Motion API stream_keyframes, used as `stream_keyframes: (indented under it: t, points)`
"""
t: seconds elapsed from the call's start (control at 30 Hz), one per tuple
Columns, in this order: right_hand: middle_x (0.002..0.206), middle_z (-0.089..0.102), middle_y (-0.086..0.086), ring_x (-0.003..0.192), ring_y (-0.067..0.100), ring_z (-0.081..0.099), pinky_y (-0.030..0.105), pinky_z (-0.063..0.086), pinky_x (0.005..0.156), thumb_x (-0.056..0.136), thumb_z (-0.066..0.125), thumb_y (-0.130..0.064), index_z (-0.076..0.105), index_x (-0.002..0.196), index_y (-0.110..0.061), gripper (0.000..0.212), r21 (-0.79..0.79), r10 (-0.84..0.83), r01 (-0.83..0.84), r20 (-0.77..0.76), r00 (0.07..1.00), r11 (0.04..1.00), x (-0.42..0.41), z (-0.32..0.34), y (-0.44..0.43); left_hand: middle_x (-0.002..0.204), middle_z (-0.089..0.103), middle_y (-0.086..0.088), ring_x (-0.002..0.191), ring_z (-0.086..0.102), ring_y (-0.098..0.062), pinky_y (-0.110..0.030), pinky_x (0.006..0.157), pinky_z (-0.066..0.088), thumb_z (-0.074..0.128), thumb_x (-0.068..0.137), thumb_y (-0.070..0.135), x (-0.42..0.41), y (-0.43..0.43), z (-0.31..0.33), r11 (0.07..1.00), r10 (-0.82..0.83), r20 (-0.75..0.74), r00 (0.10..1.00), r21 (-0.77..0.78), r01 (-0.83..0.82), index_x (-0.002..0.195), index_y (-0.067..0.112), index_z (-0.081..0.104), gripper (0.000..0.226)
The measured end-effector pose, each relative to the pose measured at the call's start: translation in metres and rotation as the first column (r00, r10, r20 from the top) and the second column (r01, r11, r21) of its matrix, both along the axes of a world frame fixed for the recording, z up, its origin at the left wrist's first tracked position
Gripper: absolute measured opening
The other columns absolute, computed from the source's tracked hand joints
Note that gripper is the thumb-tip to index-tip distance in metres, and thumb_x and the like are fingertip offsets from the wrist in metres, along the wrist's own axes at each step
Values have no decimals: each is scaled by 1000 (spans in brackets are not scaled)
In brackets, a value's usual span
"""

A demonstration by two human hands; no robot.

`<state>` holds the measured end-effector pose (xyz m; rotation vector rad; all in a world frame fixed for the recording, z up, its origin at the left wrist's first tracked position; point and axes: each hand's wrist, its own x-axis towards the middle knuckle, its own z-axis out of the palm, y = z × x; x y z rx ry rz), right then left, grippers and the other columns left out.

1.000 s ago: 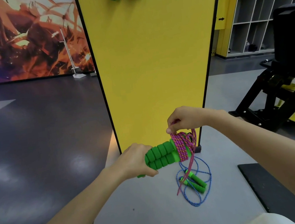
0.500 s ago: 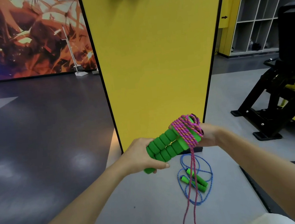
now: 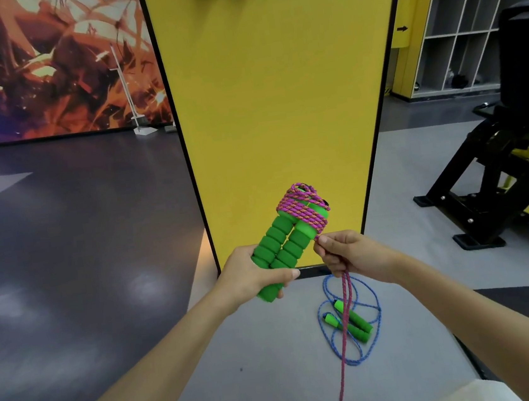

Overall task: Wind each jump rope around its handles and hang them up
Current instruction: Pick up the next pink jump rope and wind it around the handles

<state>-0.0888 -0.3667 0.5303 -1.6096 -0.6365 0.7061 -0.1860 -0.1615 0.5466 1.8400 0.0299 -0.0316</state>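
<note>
Left hand [image 3: 248, 276] grips both green handles [image 3: 283, 246] together, right hand [image 3: 350, 253] pinches the pink rope [image 3: 344, 316] hanging off the wraps.

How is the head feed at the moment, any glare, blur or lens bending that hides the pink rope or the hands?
Head view: the pink rope, green handles, left hand and right hand are all sharp and evenly lit. Head view: there are soft glare patches on the dark floor at left, away from the work. Head view: wide-angle bending makes the edges of the yellow panel lean inward toward the bottom.
</note>
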Motion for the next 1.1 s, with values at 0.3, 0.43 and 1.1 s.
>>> stream_keyframes:
  t: [0.3, 0.43, 1.1]
  points:
    - [54, 32, -3, 46, 10, 28, 21, 30, 46, 103, 35, -25, 48, 71, -12, 36, -266, -94, 169, 273, 957, 949, -14, 19, 10, 65, 67, -10, 50, 62, -21, -28, 51, 51, 85, 67, 13, 9, -2, -8, 979, 201, -7, 980, 44, -200, 76, 7, 67, 21]
    - [59, 35, -3, 49, 11, 29, 23, 27, 46, 102, 35, -27, 50, 70, -15, 37, -327, -124, 258, 379, 917, 909, -13, 26, 9, 63, 67, -7, 50, 64, -19, -25, 48, 50, 86, 64, 16, 11, 0, -7, 963, 216, 25, 976, 161, -218, 75, 8, 65, 25]
    - [86, 66, 3, 78, 20, 58, 35, 49, 70, 92, 56, -37, 66, 99, -12, 28, -657, 365, 336, 693, 622, 675, -21, 62, 4, 69, 72, -7, 54, 70, -21, -45, 58, 60, 81, 53, 24, 16, -3, -17, 849, 185, -93, 978, 517, -111, 76, 11, 66, 31]
